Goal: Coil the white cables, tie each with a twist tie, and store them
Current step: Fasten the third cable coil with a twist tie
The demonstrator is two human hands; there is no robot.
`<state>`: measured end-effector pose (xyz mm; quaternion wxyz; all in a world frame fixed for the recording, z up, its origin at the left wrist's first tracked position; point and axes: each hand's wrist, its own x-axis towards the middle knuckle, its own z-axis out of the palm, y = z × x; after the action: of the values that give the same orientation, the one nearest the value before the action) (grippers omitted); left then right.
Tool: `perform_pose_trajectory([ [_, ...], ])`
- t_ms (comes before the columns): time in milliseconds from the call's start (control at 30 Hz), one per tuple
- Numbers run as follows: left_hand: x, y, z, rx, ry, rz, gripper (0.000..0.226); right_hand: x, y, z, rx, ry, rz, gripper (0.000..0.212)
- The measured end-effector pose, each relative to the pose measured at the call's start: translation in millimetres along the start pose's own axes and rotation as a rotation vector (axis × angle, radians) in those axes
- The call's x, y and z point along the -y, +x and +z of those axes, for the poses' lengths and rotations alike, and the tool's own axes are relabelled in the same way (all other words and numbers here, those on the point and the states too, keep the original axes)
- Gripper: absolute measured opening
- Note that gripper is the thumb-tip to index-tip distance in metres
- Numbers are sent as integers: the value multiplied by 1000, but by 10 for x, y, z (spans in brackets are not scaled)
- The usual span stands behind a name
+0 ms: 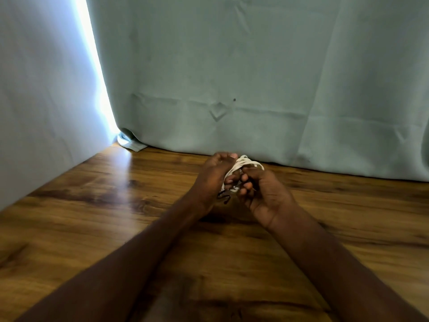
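I see a glossy wood-grain bench [92, 217], a matt, creased cloth curtain [255, 77] behind it, and a smooth white cable coil [246, 161].

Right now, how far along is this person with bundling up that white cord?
Done, it seems: the thin white cable is gathered into a coil, held between both hands above the brown wooden tabletop. In hand: the left hand grips the coil while the right hand works at it; a thin black twist tie dangles below, not visibly fastened. Left: finishing the tie and storing the coil. No storage place shows.
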<state>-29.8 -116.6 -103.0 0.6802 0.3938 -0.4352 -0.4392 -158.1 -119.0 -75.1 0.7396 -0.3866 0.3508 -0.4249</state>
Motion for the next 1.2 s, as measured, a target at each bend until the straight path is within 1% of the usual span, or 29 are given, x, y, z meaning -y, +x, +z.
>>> perform_pose_trajectory([
  [33, 32, 2, 4, 11, 2, -29, 39, 5, 13, -16, -23, -35, -3, 32],
  [67, 54, 2, 14, 28, 15, -52, 47, 16, 22, -36, -46, -74, -13, 32],
  [100, 74, 8, 15, 52, 31, -63, 50, 27, 15, -48, -70, -112, -29, 31],
  [133, 71, 7, 18, 68, 51, -54, 45, 27, 12, -62, -97, -145, -46, 30],
  [233, 65, -3, 27, 82, 83, 5, 20, 18, -36, -61, -170, -238, -117, 26],
  [300, 71, -11, 32, 73, 118, 40, 14, 16, -68, -32, -181, -298, -153, 25],
  [400, 84, 15, 33, -54, 225, 70, 16, 10, -87, -3, -136, -384, -109, 18],
  [500, 116, 73, -62, -176, 370, 153, 16, 1, -135, 16, -88, -490, -82, 8],
  [567, 110, 114, -164, -242, 417, 181, 15, 29, -166, 32, -91, -532, -164, 12],
  [633, 71, 145, -266, -311, 516, 211, 18, 93, -189, 38, -82, -574, -270, 17],
  [767, -24, 149, -407, -407, 626, 278, 23, 246, -189, -17, -16, -516, -355, 18],
  [800, -40, 147, -433, -428, 649, 288, 23, 268, -185, -47, -41, -590, -414, 20],
  [867, -41, 166, -496, -463, 695, 310, 24, 293, -155, -115, -121, -935, -619, 23],
  [900, -46, 170, -516, -473, 715, 322, 24, 300, -160, -139, -125, -1103, -681, 25],
  [933, -45, 176, -528, -479, 735, 331, 24, 309, -157, -154, -98, -1178, -674, 26],
  [967, -44, 179, -530, -484, 753, 345, 23, 323, -158, -153, -20, -1112, -589, 25],
  [1033, -55, 165, -514, -474, 780, 366, 20, 338, -202, -127, 176, -822, -340, 22],
  [1067, -60, 153, -501, -461, 795, 376, 19, 354, -207, -115, 250, -712, -258, 22],
  [1133, -63, 135, -486, -423, 831, 407, 19, 380, -195, -122, 327, -664, -192, 25],
  [1200, -60, 125, -471, -372, 842, 424, 20, 389, -165, -151, 341, -745, -182, 29],
])
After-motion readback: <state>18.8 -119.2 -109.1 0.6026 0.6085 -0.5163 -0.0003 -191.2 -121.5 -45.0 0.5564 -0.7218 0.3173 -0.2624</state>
